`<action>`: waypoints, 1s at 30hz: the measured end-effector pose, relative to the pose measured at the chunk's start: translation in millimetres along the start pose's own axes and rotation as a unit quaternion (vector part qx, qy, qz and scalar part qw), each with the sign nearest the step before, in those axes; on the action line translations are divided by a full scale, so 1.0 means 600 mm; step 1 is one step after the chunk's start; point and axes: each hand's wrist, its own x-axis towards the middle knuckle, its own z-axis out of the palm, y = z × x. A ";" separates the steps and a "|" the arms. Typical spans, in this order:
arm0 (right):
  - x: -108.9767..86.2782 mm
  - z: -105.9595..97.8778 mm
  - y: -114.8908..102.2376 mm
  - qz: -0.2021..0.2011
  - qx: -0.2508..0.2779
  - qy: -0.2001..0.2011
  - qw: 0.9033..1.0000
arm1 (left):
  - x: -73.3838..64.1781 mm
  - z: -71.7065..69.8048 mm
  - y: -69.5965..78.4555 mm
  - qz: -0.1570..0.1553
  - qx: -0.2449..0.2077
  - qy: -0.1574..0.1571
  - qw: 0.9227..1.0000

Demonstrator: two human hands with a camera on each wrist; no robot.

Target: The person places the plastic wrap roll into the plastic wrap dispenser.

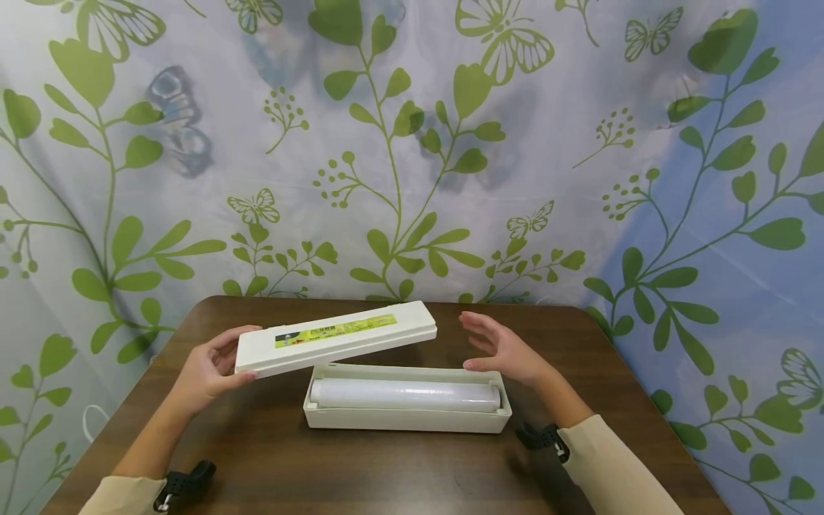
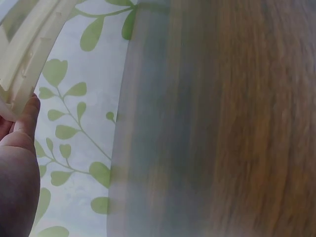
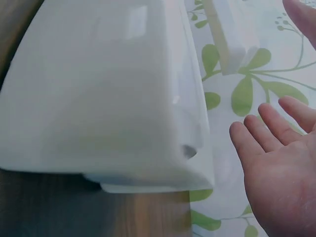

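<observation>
The white plastic lid (image 1: pixel 335 346) is in the air, held at its one end by the left grip (image 1: pixel 204 372): the thumb is on the near side, and the other fingers are behind and below this end. The lid is tilted, its far end higher and reaching away to the right of the left grip, without other support. On its top there is a yellow-green label (image 1: pixel 336 331), whose print is too small to read.

To the right of the left grip and lower than the lid stands the white box (image 1: pixel 405 420), uncovered. Inside it lies a roll of cling film (image 1: pixel 405 393), along the length of the box.

The right grip (image 1: pixel 505 349) is just beside the right end of the box, with fingers spread wide and holding nothing; in the right wrist view a gap separates it from the box.

Under both grips is the brown wooden counter (image 1: pixel 386 472); beyond them hangs a curtain (image 1: pixel 418 172) with green leaves and butterflies.

I judge that the step in hand is handling the lid apart from the box. The next move seems to call for a level lid, perhaps with the right grip supporting its free end.
</observation>
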 end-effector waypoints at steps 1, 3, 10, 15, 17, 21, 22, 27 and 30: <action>0.002 0.000 -0.001 0.000 -0.002 -0.001 1.000 | 0.001 0.002 0.001 0.000 -0.001 -0.001 1.000; 0.007 0.000 -0.001 0.001 -0.003 -0.003 1.000 | 0.002 0.006 0.002 -0.001 -0.003 -0.003 1.000; 0.017 0.002 -0.012 0.011 -0.003 -0.009 1.000 | 0.006 0.021 0.006 0.001 -0.015 -0.014 1.000; 0.020 0.001 -0.017 0.013 0.005 -0.015 1.000 | 0.008 0.031 0.010 0.000 -0.025 -0.026 0.999; 0.021 0.001 -0.018 0.012 0.009 -0.017 1.000 | 0.008 0.034 0.012 -0.002 -0.027 -0.029 0.999; 0.023 0.001 -0.019 0.010 0.020 -0.019 1.000 | 0.007 0.039 0.013 -0.003 -0.027 -0.033 0.999; 0.023 0.001 -0.019 0.010 0.022 -0.020 0.999 | 0.007 0.040 0.014 -0.004 -0.027 -0.035 0.999; 0.023 0.001 -0.015 0.015 0.025 -0.019 0.999 | 0.007 0.047 0.018 -0.005 -0.029 -0.042 0.999; 0.023 0.001 -0.012 0.014 0.027 -0.020 0.999 | 0.008 0.049 0.021 -0.007 -0.034 -0.044 0.998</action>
